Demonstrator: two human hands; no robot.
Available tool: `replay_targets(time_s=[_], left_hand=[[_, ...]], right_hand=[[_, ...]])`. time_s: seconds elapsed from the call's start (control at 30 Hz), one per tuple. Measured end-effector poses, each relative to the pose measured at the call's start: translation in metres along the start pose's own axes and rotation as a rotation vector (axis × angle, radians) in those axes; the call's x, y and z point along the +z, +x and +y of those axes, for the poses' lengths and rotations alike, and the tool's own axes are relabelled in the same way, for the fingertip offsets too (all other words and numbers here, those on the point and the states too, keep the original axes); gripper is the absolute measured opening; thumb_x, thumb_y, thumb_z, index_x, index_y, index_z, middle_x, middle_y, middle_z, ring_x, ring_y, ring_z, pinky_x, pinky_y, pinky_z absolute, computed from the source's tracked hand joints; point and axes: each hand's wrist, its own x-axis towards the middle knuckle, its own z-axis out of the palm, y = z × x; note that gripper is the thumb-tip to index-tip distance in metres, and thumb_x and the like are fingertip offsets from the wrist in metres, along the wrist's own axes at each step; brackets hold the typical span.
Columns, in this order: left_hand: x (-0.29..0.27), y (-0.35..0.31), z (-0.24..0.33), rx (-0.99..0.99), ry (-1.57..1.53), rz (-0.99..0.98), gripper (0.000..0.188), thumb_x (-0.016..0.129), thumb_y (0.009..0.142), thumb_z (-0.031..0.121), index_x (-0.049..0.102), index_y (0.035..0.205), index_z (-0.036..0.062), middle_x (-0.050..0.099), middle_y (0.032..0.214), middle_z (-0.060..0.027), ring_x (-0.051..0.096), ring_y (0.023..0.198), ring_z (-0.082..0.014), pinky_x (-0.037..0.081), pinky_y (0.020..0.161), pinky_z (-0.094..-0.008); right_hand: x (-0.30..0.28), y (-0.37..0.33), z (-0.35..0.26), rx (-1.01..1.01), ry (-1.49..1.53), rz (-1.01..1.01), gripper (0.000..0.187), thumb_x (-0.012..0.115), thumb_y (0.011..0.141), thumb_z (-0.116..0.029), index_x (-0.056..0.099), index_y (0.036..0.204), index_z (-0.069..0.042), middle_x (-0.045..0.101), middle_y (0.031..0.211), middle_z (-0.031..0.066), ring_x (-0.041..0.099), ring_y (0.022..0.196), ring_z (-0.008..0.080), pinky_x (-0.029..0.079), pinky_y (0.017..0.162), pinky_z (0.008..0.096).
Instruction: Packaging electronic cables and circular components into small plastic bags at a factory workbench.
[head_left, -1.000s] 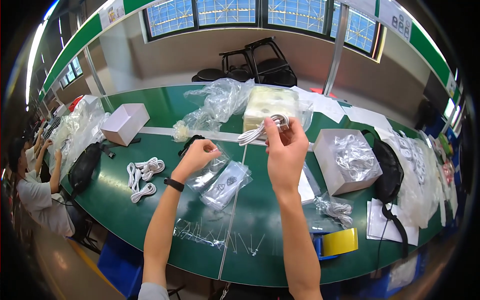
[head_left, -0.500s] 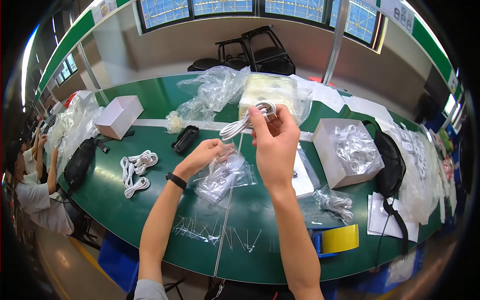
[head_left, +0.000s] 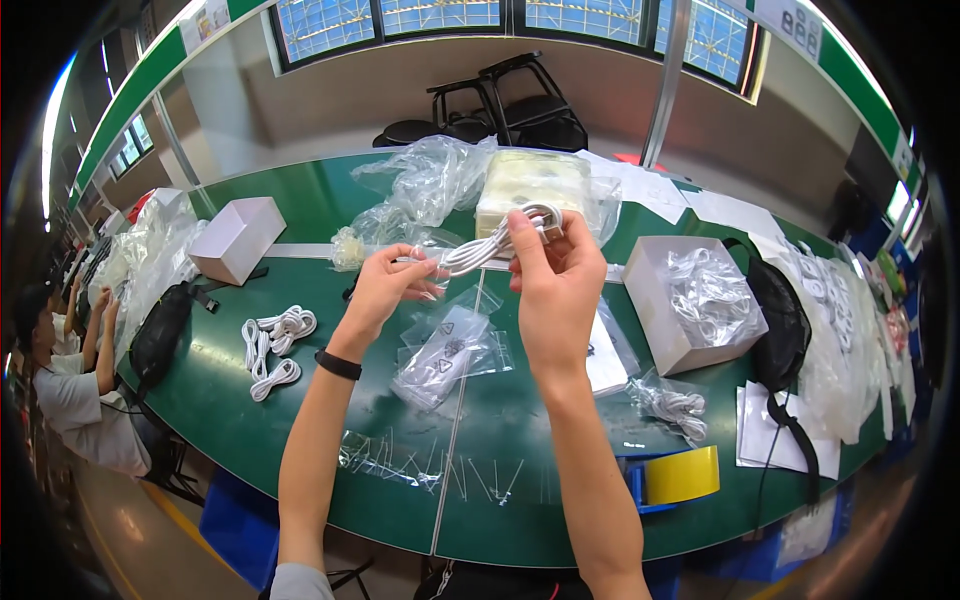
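A bundle of white cable (head_left: 487, 252), coiled and folded, is raised over the bench in my right hand (head_left: 556, 270), pinched between thumb and fingers. A connector plug shows at its upper end. My left hand (head_left: 385, 290) is at the bundle's lower left end, its fingers closed on what looks like a thin clear plastic bag (head_left: 432, 240); the bag's edges are hard to make out. Below the hands lies a pile of clear printed plastic bags (head_left: 445, 355). Several coiled white cables (head_left: 272, 345) rest on the green bench, left of my left forearm.
An open white box (head_left: 655, 325) of bagged cables stands right, with a bagged cable (head_left: 675, 405) and yellow tape roll (head_left: 682, 478) nearer. Thin wire pieces (head_left: 400, 465) lie in front. Another white box (head_left: 238, 240) and a black pouch (head_left: 160, 330) are left, beyond which a person (head_left: 85, 390) works.
My left hand has lifted off the bag pile, moving left and up to the cable's end with clear plastic. My right hand holds the cable in nearly the same place.
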Motion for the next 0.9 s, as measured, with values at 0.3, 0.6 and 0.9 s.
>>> replay_targets(time_s=[0.3, 0.6, 0.9], left_hand=[[0.030, -0.024, 0.044, 0.244, 0.231, 0.121, 0.022, 0.064, 0.096, 0.021, 0.073, 0.094, 0.0005, 0.076, 0.088, -0.0073, 0.065, 0.062, -0.0085, 0.043, 0.052, -0.0194], [0.037, -0.036, 0.058, 0.371, 0.203, 0.016, 0.029, 0.053, 0.104, 0.020, 0.073, 0.096, -0.0005, 0.073, 0.077, -0.0069, 0.046, 0.046, -0.0025, 0.035, 0.045, -0.0178], [0.032, -0.035, 0.055, 0.360, 0.215, -0.042, 0.030, 0.053, 0.104, 0.023, 0.069, 0.093, -0.0007, 0.066, 0.067, -0.0028, 0.039, 0.048, -0.0020, 0.031, 0.044, -0.0185]], right_hand=[[-0.006, 0.005, -0.007, -0.148, -0.079, 0.105, 0.021, 0.065, 0.098, -0.021, 0.057, 0.098, -0.002, 0.059, 0.075, -0.0006, 0.051, 0.064, 0.0046, 0.041, 0.056, 0.0200], [-0.019, 0.011, -0.004, -0.048, 0.000, 0.087, 0.021, 0.062, 0.100, -0.023, 0.058, 0.097, -0.003, 0.057, 0.070, 0.0001, 0.050, 0.060, 0.0056, 0.040, 0.054, 0.0209], [-0.016, 0.008, -0.011, -0.022, 0.037, -0.092, 0.021, 0.062, 0.099, -0.024, 0.060, 0.101, -0.003, 0.058, 0.072, 0.0001, 0.050, 0.060, 0.0059, 0.040, 0.054, 0.0214]])
